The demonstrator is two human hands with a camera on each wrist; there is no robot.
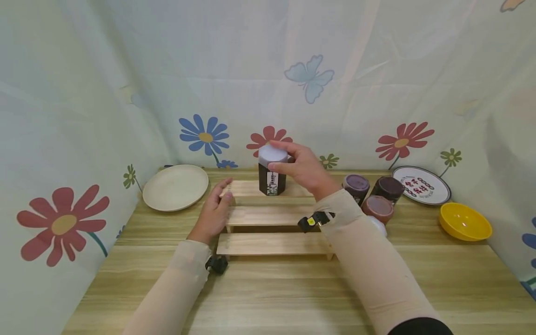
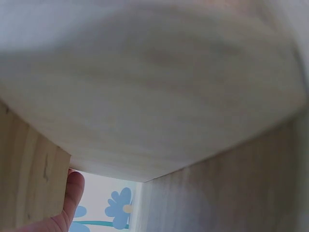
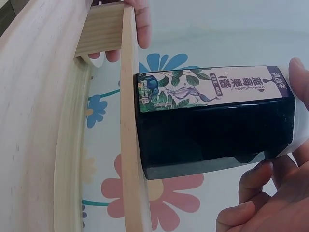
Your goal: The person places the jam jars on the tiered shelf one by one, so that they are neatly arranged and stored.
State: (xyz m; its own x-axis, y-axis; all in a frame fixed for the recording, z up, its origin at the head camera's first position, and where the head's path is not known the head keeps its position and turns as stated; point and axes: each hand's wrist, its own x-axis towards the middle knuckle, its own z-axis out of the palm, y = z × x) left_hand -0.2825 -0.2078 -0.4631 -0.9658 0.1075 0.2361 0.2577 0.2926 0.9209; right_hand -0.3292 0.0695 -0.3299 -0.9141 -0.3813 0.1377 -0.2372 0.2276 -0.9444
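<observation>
From the head camera, the right hand (image 1: 303,170) curls its grip round the white lid of a dark, faceted jar with a printed paper label (image 1: 271,177), fingers at the lid's front and far side. The jar stands upright directly under that grip, its long axis vertical, on the top step of a pale three-step wooden riser (image 1: 268,218). The left hand (image 1: 214,213) rests with straight fingers on the riser's left end, well to the left of the jar, holding nothing. Right of the grip, near the forearm, stand three more dark jars (image 1: 374,193); open step runs left of the jar.

The left wrist camera shows mostly blurred pale wood close up, with one fingertip (image 2: 72,193) at the lower left.

From the right wrist camera, the jar's base sits flat against the step's board (image 3: 131,145), near its front edge; the right hand's fingers (image 3: 258,186) wrap the lid end. The left hand's fingers (image 3: 140,26) hook the riser's far end.
</observation>
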